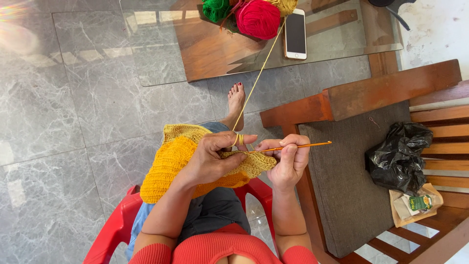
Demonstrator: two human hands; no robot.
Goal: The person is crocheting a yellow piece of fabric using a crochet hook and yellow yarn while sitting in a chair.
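Grey marble floor tiles [58, 146] fill the left of the view, and at the top sits a glass tabletop [161, 58] over a wooden frame. Down in the middle, the person sits on a red plastic chair [115, 227], and both hands are at work over the lap. The left hand [212, 159] is curled shut around the edge of a yellow and orange crocheted wool piece [171, 164], thumb pressed on top, with a strand of thin yellow yarn [259, 73] looped around the raised index finger. That strand runs taut up and away to the near edge of the tabletop, where a ball of mustard yellow yarn [286, 6] lies beside a round red yarn ball [257, 18] and a green yarn ball [216, 9]. The right hand [288, 159] is closed too, fingers pinching a slim orange crochet hook [303, 145], which lies almost level, its handle end pointing out to the right, its tip hidden at the edge of the crocheted piece between the two hands. The hands are nearly touching. A white smartphone with a dark screen [295, 33] lies on the tabletop just right of the yarn balls. Off to the right, a wooden bench with a grey cushion [351, 161] carries a crumpled black plastic bag [398, 156].
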